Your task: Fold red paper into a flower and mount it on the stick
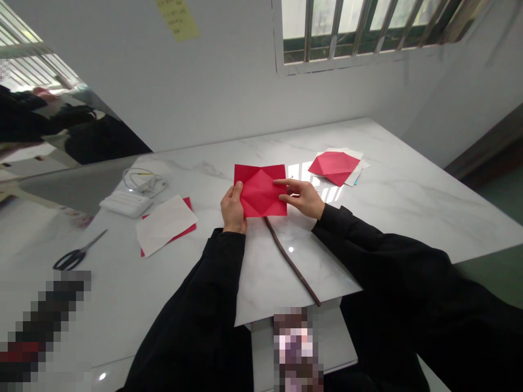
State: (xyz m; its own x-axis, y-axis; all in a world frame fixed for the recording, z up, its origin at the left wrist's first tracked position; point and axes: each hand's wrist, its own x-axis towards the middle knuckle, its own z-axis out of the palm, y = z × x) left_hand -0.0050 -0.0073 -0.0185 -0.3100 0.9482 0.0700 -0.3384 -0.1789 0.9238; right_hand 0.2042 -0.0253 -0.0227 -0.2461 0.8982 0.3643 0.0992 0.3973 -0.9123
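— Black long sleeves (192, 305) lie nearest the lens, reaching over the near edge of the white marble-veined table (408, 201). State of the left hand (232, 209)?

— Grasping a square red origami paper (260, 190), creased in a star pattern, at its lower-left edge.

— Right hand (300, 197)?

— Also grasping, pinching the sheet's right edge with fingers extended.

— Sheet's location?

— Mid-table, held between both hands, above a thin dark-brown stick (291, 261).

— Other items?

— Toward the far edge, a folded red paper (333, 167) lies on white sheets. Toward the left edge: a white sheet over red paper (165, 225), a white pad (126, 204), a white cable (143, 181) and black-handled scissors (71, 257).
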